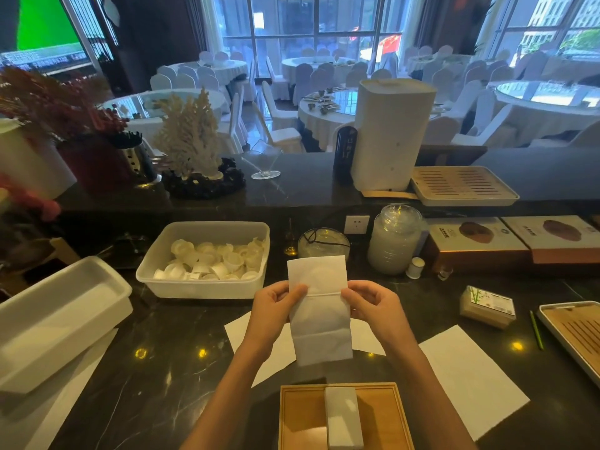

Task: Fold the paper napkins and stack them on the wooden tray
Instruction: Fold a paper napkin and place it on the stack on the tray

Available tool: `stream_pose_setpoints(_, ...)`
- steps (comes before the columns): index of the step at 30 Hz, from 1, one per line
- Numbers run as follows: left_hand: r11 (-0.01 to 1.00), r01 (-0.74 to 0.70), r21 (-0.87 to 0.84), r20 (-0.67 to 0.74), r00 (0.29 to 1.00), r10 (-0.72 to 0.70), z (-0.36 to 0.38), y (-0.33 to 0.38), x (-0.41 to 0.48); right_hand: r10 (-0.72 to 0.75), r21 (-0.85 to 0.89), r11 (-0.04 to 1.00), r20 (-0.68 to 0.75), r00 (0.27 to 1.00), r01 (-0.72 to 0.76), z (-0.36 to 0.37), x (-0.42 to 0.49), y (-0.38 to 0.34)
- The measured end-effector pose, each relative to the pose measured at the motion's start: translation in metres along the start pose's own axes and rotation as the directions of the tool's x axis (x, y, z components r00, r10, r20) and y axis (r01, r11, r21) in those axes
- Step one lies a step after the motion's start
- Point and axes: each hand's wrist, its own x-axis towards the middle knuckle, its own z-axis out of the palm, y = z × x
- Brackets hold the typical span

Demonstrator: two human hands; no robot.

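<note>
I hold a white paper napkin [319, 313] upright above the dark marble counter. My left hand [276, 303] pinches its left edge and my right hand [370, 303] pinches its right edge, both at a crease across the middle. The wooden tray [302, 417] lies at the near edge below my hands, with a stack of folded napkins [344, 417] standing on it. A flat unfolded napkin [470, 378] lies to the right on the counter. Another flat napkin [259, 342] lies under my hands, partly hidden.
A white plastic tub of small cups [207, 258] stands behind my left hand. An empty white tub [58, 316] sits at the left. A napkin packet [487, 306], a green pencil [536, 329] and a slatted tray [574, 332] lie at the right.
</note>
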Motion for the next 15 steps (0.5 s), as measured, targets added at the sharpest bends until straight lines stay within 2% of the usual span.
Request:
stream_pose_setpoints(8,1.0,-0.017,-0.007,0.01,1.0,0.017,0.001,0.005,0.005,-0.025,-0.012,1.0,-0.02,0.999,0.024,-0.004,0.004,-0.009)
stream_pose_setpoints(15,0.999,-0.025,0.02,0.13,0.991,0.022,-0.004,0.011,0.008,0.011,0.083,0.996,-0.018,1.0,-0.009,-0.009,0.007,-0.017)
